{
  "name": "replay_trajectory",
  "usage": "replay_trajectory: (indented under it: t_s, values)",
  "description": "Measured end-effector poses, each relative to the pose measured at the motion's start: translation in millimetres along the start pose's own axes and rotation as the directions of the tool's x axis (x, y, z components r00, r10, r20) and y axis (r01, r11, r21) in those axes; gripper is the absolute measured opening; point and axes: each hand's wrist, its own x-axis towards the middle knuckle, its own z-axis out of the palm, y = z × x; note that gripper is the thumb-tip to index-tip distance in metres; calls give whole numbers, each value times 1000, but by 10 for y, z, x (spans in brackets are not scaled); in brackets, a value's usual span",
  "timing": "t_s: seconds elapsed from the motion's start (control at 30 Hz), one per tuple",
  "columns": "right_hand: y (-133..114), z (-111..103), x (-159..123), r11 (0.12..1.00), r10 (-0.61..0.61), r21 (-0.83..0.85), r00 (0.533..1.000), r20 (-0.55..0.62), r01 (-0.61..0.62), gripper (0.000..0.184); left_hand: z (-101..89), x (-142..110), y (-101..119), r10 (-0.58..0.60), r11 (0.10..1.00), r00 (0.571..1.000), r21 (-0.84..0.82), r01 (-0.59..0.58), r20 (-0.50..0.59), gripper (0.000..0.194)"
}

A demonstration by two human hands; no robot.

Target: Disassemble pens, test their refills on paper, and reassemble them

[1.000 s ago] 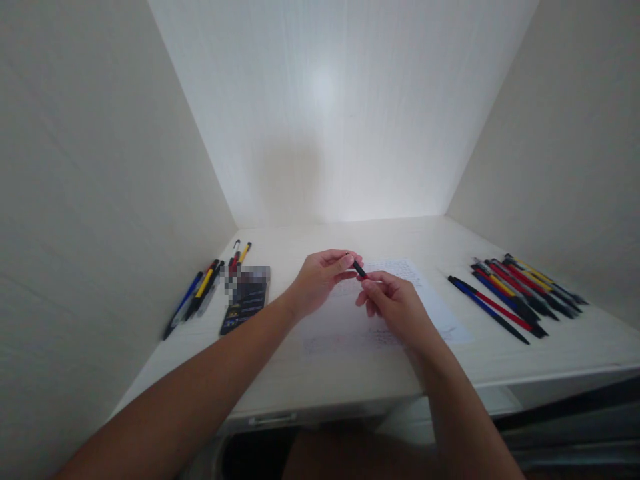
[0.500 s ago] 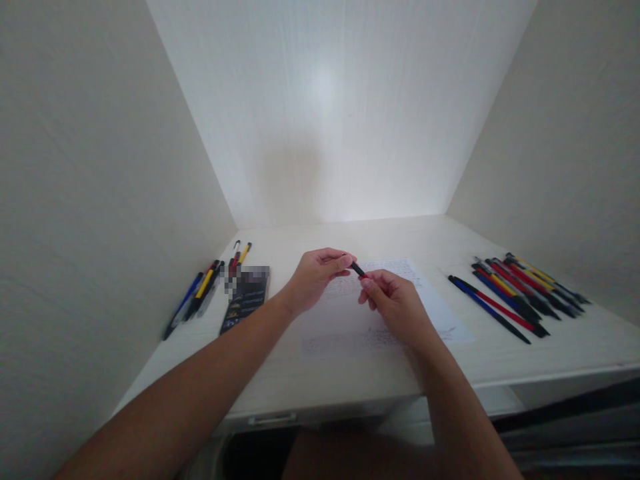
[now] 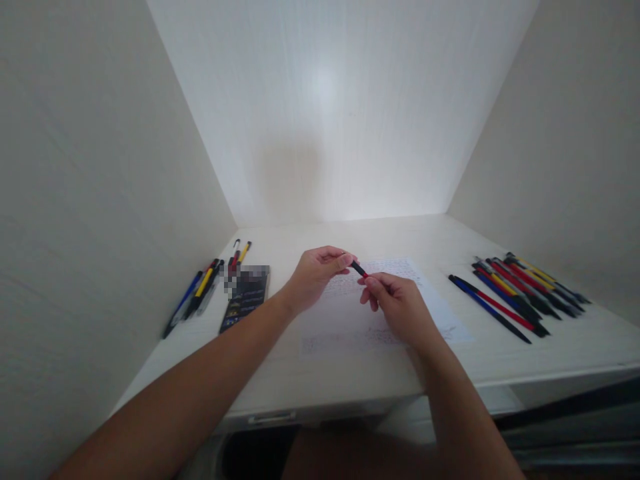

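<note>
Between my two hands is a pen with a black section and a bit of red. My left hand pinches its black end between thumb and fingers. At the red part, my right hand grips it with thumb and forefinger, and the rest of the barrel is hidden in that hand. Both hands hover over a sheet of paper covered in handwriting, which lies on the white desk.
To the right lies a row of red, blue, yellow and black pens. More pens lie along the left wall, beside a dark printed box or booklet, partly pixelated. White panels enclose the desk at the back and both sides.
My right hand has shifted very slightly right and down along the pen, and a little more red shows. My left hand stays almost where it was.
</note>
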Motion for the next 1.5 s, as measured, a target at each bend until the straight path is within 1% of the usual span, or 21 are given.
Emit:
replay_trajectory:
  t_s: [0.07, 0.13, 0.2, 0.27, 0.37, 0.43, 0.5, 0.53, 0.6, 0.63, 0.7, 0.8, 0.87, 0.93, 1.0, 1.1, 1.2, 1.3, 1.4, 1.43, 1.5]
  values:
    - [-17, -30, 2, 987, 50, 157, 998, -44, -42, 23, -26, 28, -26, -19, 999, 1000, -42, 18, -13, 25]
    - [-47, -70, -7, 936, 113, 347, 987, -113, -67, 29, -48, 47, -54, -31, 997, 999, -74, 29, -25, 25]
    - [-81, -103, -21, 871, 154, 487, 975, -163, -56, 36, -53, 45, -69, -31, 997, 999, -67, 30, -8, 24]
    - [-105, -108, -30, 838, 155, 545, 971, -180, -33, 36, -36, 21, -59, -25, 1000, 999, -6, 26, 45, 22]
    - [-106, -63, -24, 846, 151, 531, 974, -168, -40, 31, -7, -16, 3, -38, 989, 987, 148, 15, 154, 19]
    - [-88, -28, -11, 843, 177, 534, 969, -172, -60, 31, -32, -10, 59, -63, 967, 968, 253, 0, 241, 21]
    - [-68, -12, -2, 821, 218, 564, 963, -161, -92, 32, -114, 26, 112, -92, 922, 943, 385, -41, 321, 26]
    - [-60, -11, 0, 807, 235, 580, 962, -137, -114, 33, -171, 46, 133, -98, 882, 935, 464, -77, 342, 28]
    - [-49, -16, -1, 786, 246, 596, 967, -63, -162, 37, -297, 71, 161, -110, 759, 912, 626, -181, 396, 35]
    - [-44, -18, -2, 786, 239, 593, 971, -30, -175, 39, -356, 68, 166, -100, 696, 904, 678, -235, 416, 40]
    - [-33, -16, -3, 815, 213, 553, 977, -11, -172, 34, -450, 27, 152, -112, 616, 878, 726, -305, 465, 53]
    - [0, 0, -3, 882, 177, 452, 982, -61, -131, 18, -532, -71, 72, -174, 594, 846, 739, -319, 505, 66]
    - [18, 10, -8, 896, 170, 425, 984, -60, -129, 21, -564, -111, -11, -209, 582, 838, 752, -309, 505, 69]
    - [7, 12, -24, 893, 186, 415, 983, 7, -172, 19, -590, -114, -100, -233, 549, 826, 771, -323, 513, 72]
    - [-43, 5, -57, 897, 210, 371, 970, 119, -240, 18, -616, -91, -177, -232, 523, 812, 772, -361, 536, 75]
    - [-168, -3, -144, 933, 219, 223, 937, 271, -283, 16, -651, -47, -251, -183, 545, 815, 747, -381, 550, 75]
    - [-257, 19, -266, 968, 195, 86, 925, 327, -235, 9, -672, -29, -274, -141, 605, 838, 715, -349, 528, 74]
    - [-257, 63, -376, 993, 116, -45, 937, 331, -107, 13, -664, -31, -253, -123, 620, 843, 704, -346, 523, 73]
    - [-214, 92, -424, 991, 63, -134, 940, 336, -19, 16, -637, -36, -194, -155, 573, 830, 733, -366, 535, 72]
    - [-202, 96, -427, 988, 63, -153, 941, 332, -12, 16, -629, -36, -168, -183, 549, 821, 748, -371, 542, 73]
    - [-186, 95, -422, 980, 59, -198, 943, 327, 7, 17, -622, -36, -111, -272, 489, 785, 783, -385, 556, 79]
